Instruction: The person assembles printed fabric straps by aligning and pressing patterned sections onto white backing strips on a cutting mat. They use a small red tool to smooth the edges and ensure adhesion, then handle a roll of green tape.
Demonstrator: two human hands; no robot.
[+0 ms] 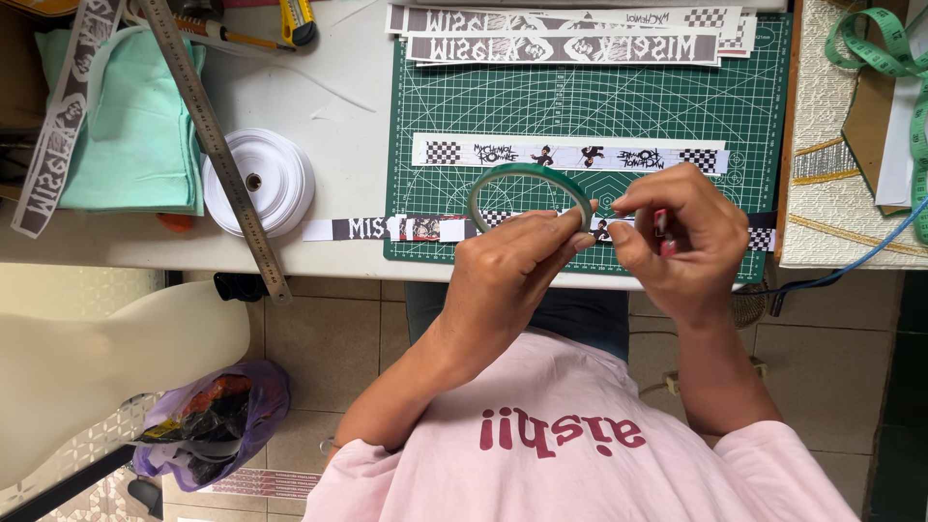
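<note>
My left hand [512, 266] holds a thin green roll of tape [527, 176] upright above the near edge of the green cutting mat [590, 106]. My right hand [681, 237] pinches at the roll's right side, fingertips meeting the left thumb, with a small red thing [665, 235] tucked in its fingers. Under both hands a long printed strip [387, 228] with black-and-white checks lies along the table's front edge. A second printed strip [570, 153] lies flat on the mat just beyond the roll.
A steel ruler [217, 145] runs diagonally past a white ribbon spool [259, 181]. Mint green cloth [135, 121] at left, several printed strips [565, 34] at the mat's far edge, a green measuring tape [894, 58] at right, a yellow utility knife [298, 19], a plastic bag [208, 420] on the floor.
</note>
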